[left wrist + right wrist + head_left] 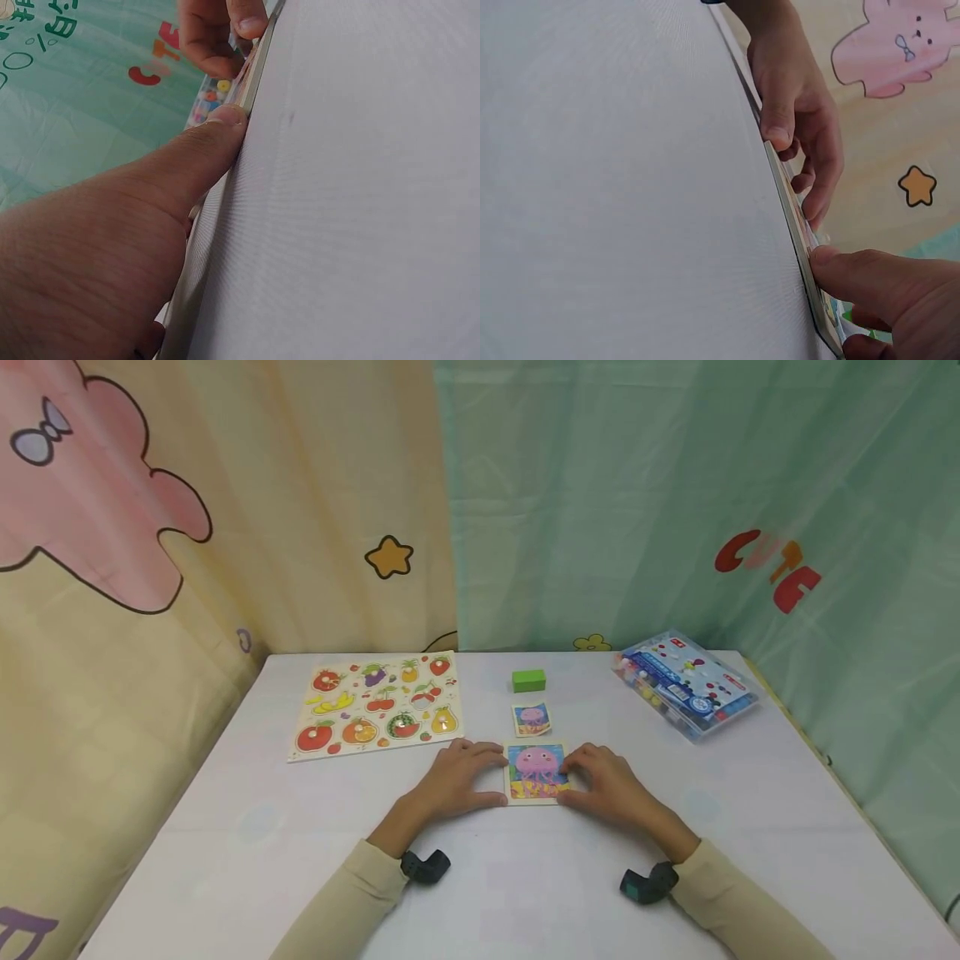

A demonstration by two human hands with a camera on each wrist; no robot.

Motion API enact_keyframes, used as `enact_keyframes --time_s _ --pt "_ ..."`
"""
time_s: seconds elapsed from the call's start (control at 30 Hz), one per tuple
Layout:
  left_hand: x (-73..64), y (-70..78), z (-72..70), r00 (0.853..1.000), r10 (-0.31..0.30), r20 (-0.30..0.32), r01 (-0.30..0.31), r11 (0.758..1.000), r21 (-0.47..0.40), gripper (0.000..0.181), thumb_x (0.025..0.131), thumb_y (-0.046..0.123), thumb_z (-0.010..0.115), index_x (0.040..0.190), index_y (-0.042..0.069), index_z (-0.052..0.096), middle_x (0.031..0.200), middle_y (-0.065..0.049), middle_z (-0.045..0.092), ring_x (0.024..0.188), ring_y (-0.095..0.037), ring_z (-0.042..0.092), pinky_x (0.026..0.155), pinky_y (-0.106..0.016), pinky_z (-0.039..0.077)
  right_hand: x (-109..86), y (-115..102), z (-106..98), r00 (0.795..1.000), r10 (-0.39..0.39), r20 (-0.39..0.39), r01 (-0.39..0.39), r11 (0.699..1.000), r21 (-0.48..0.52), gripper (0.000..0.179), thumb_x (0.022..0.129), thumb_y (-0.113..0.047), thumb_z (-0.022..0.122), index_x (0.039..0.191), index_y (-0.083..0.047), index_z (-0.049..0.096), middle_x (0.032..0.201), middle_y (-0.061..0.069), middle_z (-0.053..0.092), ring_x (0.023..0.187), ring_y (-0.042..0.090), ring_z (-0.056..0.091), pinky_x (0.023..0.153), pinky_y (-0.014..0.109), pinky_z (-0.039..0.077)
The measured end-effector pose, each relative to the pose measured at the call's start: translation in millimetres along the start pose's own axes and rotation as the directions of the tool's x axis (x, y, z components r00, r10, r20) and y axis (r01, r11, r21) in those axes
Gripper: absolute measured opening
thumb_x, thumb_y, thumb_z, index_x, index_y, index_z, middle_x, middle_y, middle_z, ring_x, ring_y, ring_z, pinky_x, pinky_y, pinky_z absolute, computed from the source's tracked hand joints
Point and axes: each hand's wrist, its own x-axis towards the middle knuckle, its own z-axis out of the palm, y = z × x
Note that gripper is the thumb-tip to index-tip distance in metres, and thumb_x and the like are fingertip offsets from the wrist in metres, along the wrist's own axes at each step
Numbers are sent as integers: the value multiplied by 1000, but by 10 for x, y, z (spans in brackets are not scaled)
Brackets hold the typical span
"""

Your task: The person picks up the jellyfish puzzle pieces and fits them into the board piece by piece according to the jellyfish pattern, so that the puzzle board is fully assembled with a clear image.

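A small square jellyfish puzzle (537, 770) in a pale frame lies flat on the table between both hands. My left hand (459, 781) holds its left edge, thumb at the near corner and fingers farther up. Along the opposite edge, my right hand (603, 785) holds the puzzle with thumb and bent fingers, the tips slightly over the picture. In the right wrist view the puzzle's side (786, 187) appears edge-on, with both thumbs against it. Just behind it lies a smaller jellyfish picture card (532, 720), its near corner curling.
A green block (528, 681) sits behind the card. At the back left lies a fruit puzzle board (375, 703). The clear plastic case of colourful beads (688, 683) lies at the back right. Patterned curtains (585, 510) hang around the white table (510, 893).
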Motion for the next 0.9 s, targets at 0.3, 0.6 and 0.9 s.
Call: enact_keyframes --time_s 0.3,0.6,0.9 --pt "3 -22 -3 1000 11 -14 -11 1000 4 59 88 59 71 137 26 63 148 6 52 124 -21 45 95 -45 39 3 15 15 998 -61 -7 61 998 1 26 89 -29 80 114 -24 74 111 -3 55 105 22 51 87 48 36" --pt "11 -46 27 1000 7 -2 -7 1000 3 59 88 58 71 137 27 62 149 6 51 125 -21 44 97 -45 39 -11 67 58 995 -86 -49 85 996 -6 25 86 -30 83 110 -22 79 107 -6 55 103 21 52 85 45 37" --pt "2 -71 37 1000 4 1 -4 1000 -25 60 88 57 71 138 25 62 149 6 51 126 -22 44 96 -46 38 -14 59 59 997 -59 -41 63 993 101 44 93 -24 76 133 -13 63 113 -1 59 106 23 52 91 51 34"
